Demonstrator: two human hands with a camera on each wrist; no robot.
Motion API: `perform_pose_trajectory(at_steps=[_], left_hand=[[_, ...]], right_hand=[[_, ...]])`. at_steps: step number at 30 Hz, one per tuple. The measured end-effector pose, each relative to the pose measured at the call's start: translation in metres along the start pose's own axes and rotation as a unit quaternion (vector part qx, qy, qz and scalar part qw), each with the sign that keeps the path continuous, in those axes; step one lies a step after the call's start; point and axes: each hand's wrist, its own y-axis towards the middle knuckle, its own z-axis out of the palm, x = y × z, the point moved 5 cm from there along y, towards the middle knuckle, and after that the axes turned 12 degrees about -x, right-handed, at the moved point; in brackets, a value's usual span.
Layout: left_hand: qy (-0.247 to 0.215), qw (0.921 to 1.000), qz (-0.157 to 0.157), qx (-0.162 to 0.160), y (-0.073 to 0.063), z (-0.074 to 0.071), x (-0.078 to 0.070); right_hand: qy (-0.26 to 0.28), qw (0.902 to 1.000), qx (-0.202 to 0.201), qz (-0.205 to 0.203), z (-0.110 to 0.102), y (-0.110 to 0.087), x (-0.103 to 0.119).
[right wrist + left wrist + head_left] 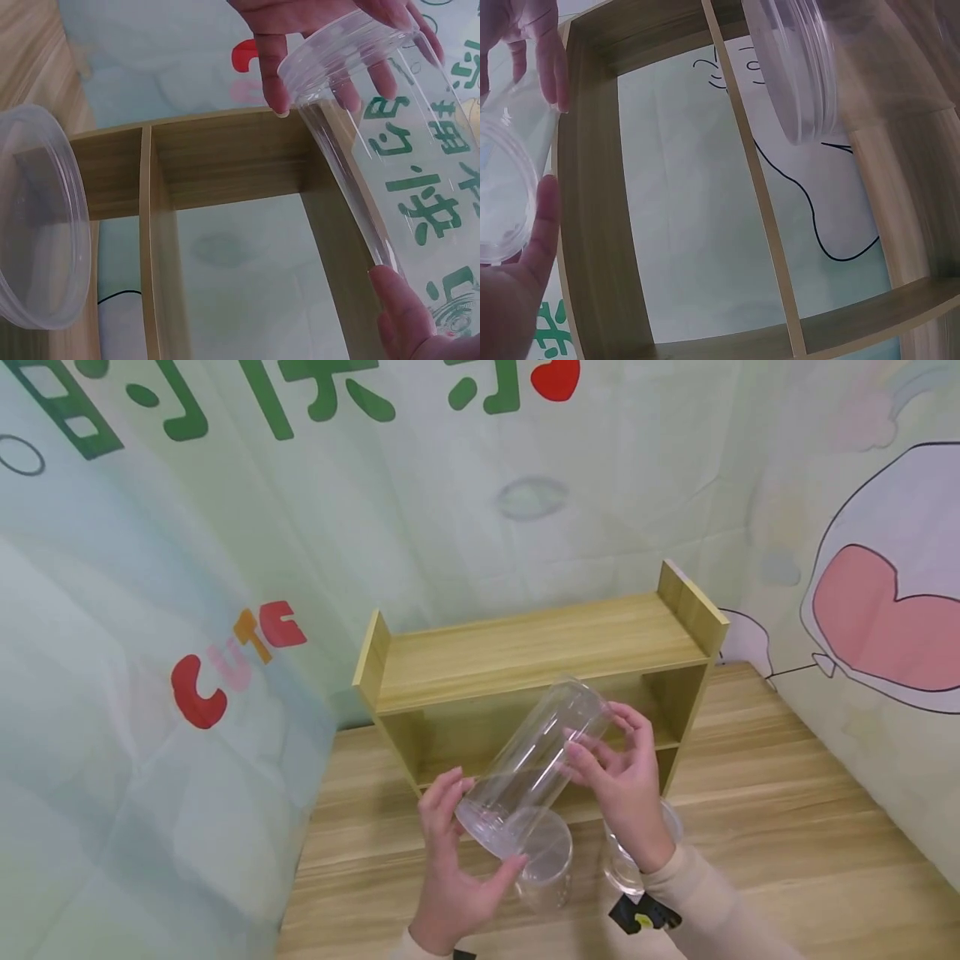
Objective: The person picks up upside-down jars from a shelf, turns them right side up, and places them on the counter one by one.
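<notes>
A tall clear plastic jar [536, 764] is held tilted in front of the shelf, its translucent lidded end low and to the left. My left hand [457, 864] holds that end, fingers on one side and thumb on the other. My right hand [626, 785] grips the upper end between thumb and fingers. In the right wrist view the lid [334, 56] shows between the fingers at the top. Below the held jar, a second clear jar [545, 864] stands on the table. A third clear jar [618, 864] stands partly hidden behind my right wrist.
A light wooden shelf unit [525, 647] stands at the back, with raised side panels and open compartments. It stands on a wood-grain table [772, 777]. Printed cloth [637, 510] hangs behind and on both sides.
</notes>
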Motion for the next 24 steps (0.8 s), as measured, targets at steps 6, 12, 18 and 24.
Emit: perform_pose_trajectory(at_steps=[6,12,18,24], left_hand=[[-0.014,0.9998,0.005,-0.015,0.007,-0.002,-0.007],[-0.042,0.9986,0.018,-0.025,0.013,-0.003,-0.012],[-0.055,0.9976,0.025,-0.033,0.012,-0.007,-0.010],[-0.054,0.9974,0.028,-0.040,0.010,-0.014,-0.008]], right_hand=[[0.005,0.9997,-0.012,0.023,-0.002,-0.005,-0.005],[-0.002,0.9992,-0.019,0.035,-0.002,-0.008,-0.007],[-0.006,0.9985,-0.019,0.051,-0.001,-0.010,-0.011],[-0.012,0.9982,-0.015,0.057,0.001,-0.012,-0.015]])
